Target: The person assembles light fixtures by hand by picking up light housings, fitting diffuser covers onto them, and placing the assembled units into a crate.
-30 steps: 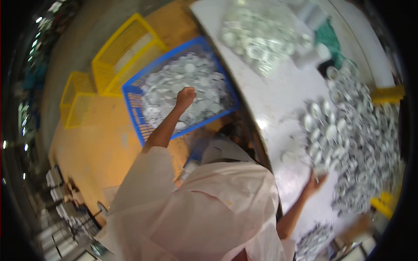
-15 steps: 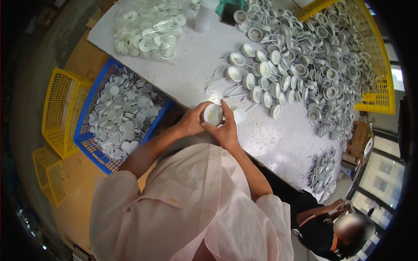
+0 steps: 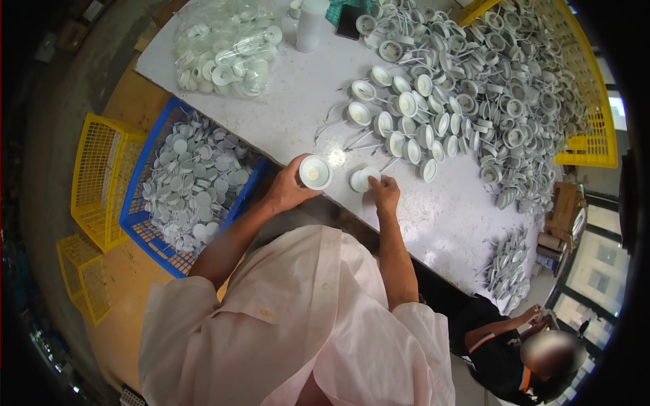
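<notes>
My left hand holds a round white disc-shaped lamp part at the near edge of the white table. My right hand pinches a second white cup-shaped part that rests on the table just beside the first. The two parts are a short gap apart. Rows of similar white round fixtures with wires lie on the table beyond my hands.
A blue crate full of white discs sits on the floor to my left, with yellow crates beside it. A clear bag of white rings and a white bottle stand at the table's far left. Another person works at lower right.
A second ago my left hand reached into the blue crate. Half a second ago both hands held one part together; now they have separated, each with its own part.
</notes>
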Action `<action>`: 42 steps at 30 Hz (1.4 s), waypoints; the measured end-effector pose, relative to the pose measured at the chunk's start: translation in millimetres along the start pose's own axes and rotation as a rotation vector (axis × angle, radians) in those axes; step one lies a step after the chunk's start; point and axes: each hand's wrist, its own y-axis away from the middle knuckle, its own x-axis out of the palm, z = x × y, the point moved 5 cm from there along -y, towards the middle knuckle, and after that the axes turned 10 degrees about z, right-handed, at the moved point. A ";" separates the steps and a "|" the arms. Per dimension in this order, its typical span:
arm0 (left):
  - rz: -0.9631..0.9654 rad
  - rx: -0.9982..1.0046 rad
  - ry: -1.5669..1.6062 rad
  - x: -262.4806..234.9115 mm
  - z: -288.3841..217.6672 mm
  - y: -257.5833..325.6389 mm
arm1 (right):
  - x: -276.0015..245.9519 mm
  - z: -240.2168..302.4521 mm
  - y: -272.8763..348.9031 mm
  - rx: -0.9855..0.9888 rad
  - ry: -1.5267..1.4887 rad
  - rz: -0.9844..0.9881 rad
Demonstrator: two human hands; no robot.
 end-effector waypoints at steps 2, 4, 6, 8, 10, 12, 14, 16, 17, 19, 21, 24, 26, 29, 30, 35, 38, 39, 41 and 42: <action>0.029 -0.003 0.024 1.6 -0.8 0.0 | -2.4 -5.3 3.7 0.097 -0.196 0.067; 0.028 0.003 0.035 2.2 -2.9 0.3 | -3.6 4.2 13.4 0.192 -0.389 0.139; 0.033 0.009 0.046 2.8 -11.0 -0.4 | -4.1 20.1 26.2 0.238 -0.691 0.244; 0.073 -0.027 -0.008 6.2 -25.2 -2.2 | -6.0 36.4 37.3 0.218 -0.763 0.286; 0.099 -0.004 0.024 12.0 -25.7 -5.5 | -6.1 56.0 48.1 0.193 -0.836 0.331; 0.124 0.018 0.055 17.6 -24.7 -9.4 | -4.6 72.9 57.0 0.170 -0.879 0.382; 0.166 0.038 0.122 23.6 -25.7 -12.9 | -4.4 80.9 61.8 0.144 -0.887 0.395; 0.185 0.032 0.146 27.0 -33.3 -14.8 | -3.8 88.9 67.1 0.118 -0.896 0.413; 0.202 0.025 0.174 29.1 -36.7 -15.8 | -8.3 93.4 68.9 0.065 -0.785 0.342; 0.225 0.043 0.227 32.3 -41.5 -19.0 | -10.0 101.0 75.2 0.011 -0.672 0.277; 0.248 0.060 0.281 34.9 -45.8 -21.5 | -19.5 126.0 88.6 -0.356 -0.012 0.030; 0.321 0.056 0.411 39.7 -48.2 -22.8 | -15.3 162.3 108.6 -0.780 0.298 -0.066; 0.379 0.093 0.458 42.5 -49.1 -22.2 | -5.6 169.7 118.2 -1.012 0.525 -0.086; 0.411 0.194 0.461 41.9 -56.4 -19.7 | 2.2 174.1 123.3 -1.054 0.623 -0.064; 0.410 0.195 0.461 41.2 -57.7 -19.2 | 4.1 174.6 123.5 -1.056 0.623 -0.063; 0.339 0.179 0.400 38.4 -53.1 -20.2 | 13.2 179.9 127.2 -1.096 0.666 -0.090; 0.299 0.167 0.354 35.3 -57.9 -19.7 | 13.9 182.1 128.2 -1.089 0.691 -0.101; 0.299 0.168 0.354 34.9 -59.8 -19.1 | 14.0 182.7 128.4 -1.090 0.691 -0.101; 0.291 0.159 0.366 34.2 -61.9 -18.1 | 14.6 183.6 129.0 -1.096 0.728 -0.116; 0.291 0.160 0.365 34.0 -61.4 -18.0 | 14.9 184.1 129.1 -1.097 0.728 -0.116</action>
